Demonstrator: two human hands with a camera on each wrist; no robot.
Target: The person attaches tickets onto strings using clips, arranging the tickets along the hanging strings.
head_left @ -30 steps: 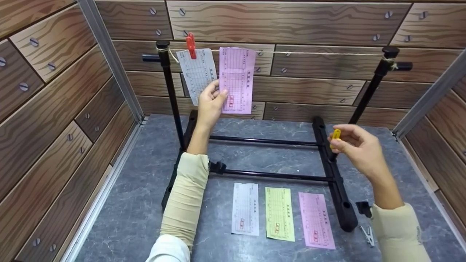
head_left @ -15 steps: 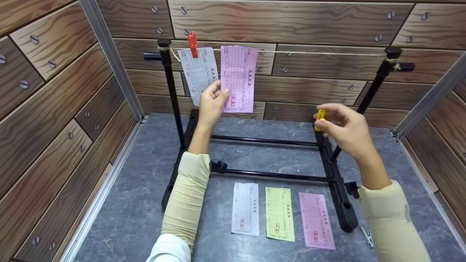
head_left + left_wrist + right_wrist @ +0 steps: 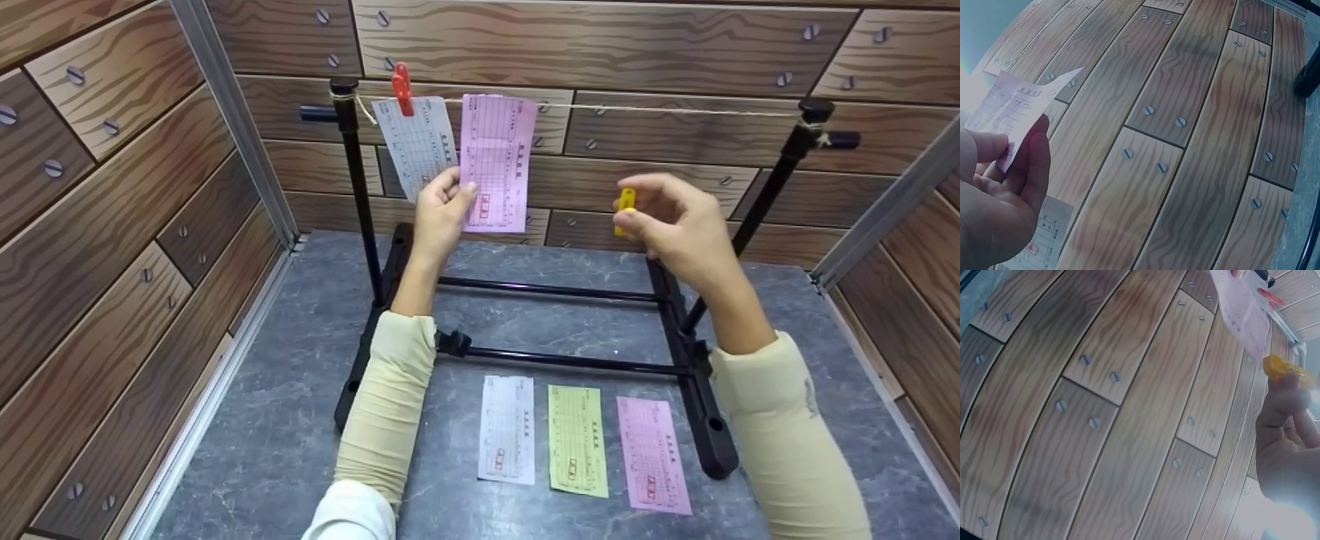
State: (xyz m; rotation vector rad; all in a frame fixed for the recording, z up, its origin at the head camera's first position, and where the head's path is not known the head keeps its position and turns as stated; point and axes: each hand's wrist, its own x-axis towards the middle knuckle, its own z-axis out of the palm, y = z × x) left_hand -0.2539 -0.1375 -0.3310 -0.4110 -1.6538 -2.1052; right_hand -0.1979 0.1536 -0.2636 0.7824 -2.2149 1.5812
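Note:
My left hand (image 3: 441,217) pinches a pink paper slip (image 3: 496,161) by its lower left edge, holding it upright in front of the string (image 3: 675,110). Just left of it, a white slip (image 3: 416,139) hangs from the string under a red clothespin (image 3: 403,90); its lower corner is behind my left hand. Over on the right, my right hand (image 3: 679,225) pinches a yellow clothespin (image 3: 625,211) between thumb and fingers, below the string and apart from the pink slip. The right wrist view also shows the yellow clothespin (image 3: 1286,371) at the fingertips.
The string runs between two black posts (image 3: 360,202) of a black frame (image 3: 555,363). On the grey tabletop lie a white slip (image 3: 507,429), a yellow-green slip (image 3: 577,440) and a pink slip (image 3: 652,454) in a row. Wood-patterned panels (image 3: 705,45) enclose the back and sides.
My right hand has moved up and left with the yellow clothespin, nearer the string and the pink slip. The left hand stays almost still. A metal clip on the table is now hidden.

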